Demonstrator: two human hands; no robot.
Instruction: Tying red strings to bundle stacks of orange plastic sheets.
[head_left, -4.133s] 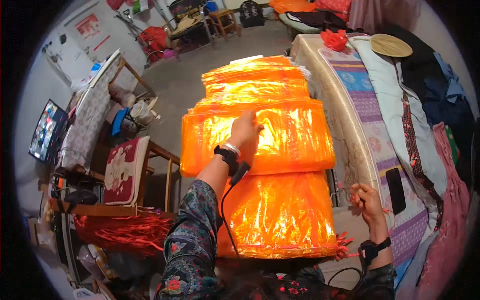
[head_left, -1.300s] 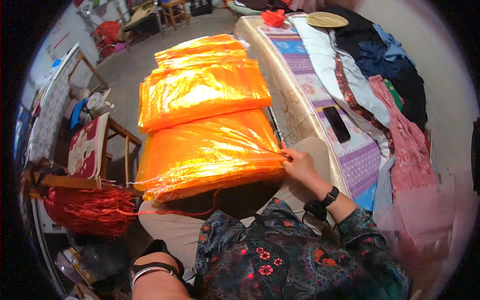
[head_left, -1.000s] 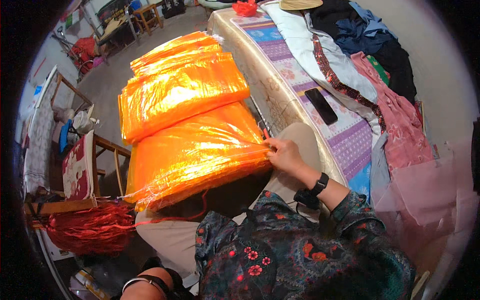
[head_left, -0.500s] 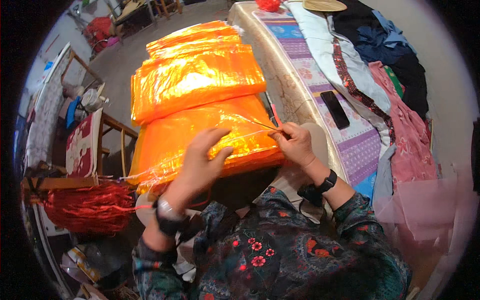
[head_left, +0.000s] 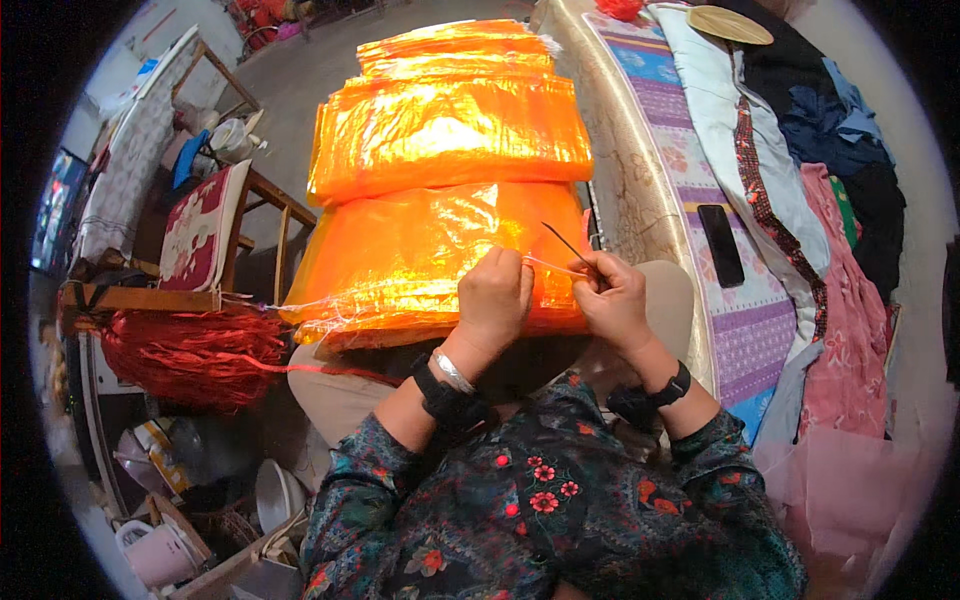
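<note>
A folded stack of shiny orange plastic sheets (head_left: 430,235) lies before me, its near end over my lap. Between the fingertips of my right hand (head_left: 613,300) is a long, thin, dark needle (head_left: 565,240), tilted with its tip up and to the left. My left hand (head_left: 495,295) is closed at the stack's near edge, fingers pinched on a pale thread (head_left: 548,266). That thread stretches across the short gap to my right hand. More pale threads (head_left: 262,303) run from the stack's near left corner toward a wooden bar.
On the left, a bundle of red strips (head_left: 190,355) hangs from a wooden bar (head_left: 140,297) beside a chair with a red-and-white cushion (head_left: 205,225). To the right, a patterned bed (head_left: 735,330) bears a black phone (head_left: 720,245), clothes (head_left: 845,300) and a woven fan (head_left: 730,24).
My left hand has gone from spread fingers to a pinch on the thread, moving right toward my right hand. The needle now points up more steeply. The whole view has shifted.
</note>
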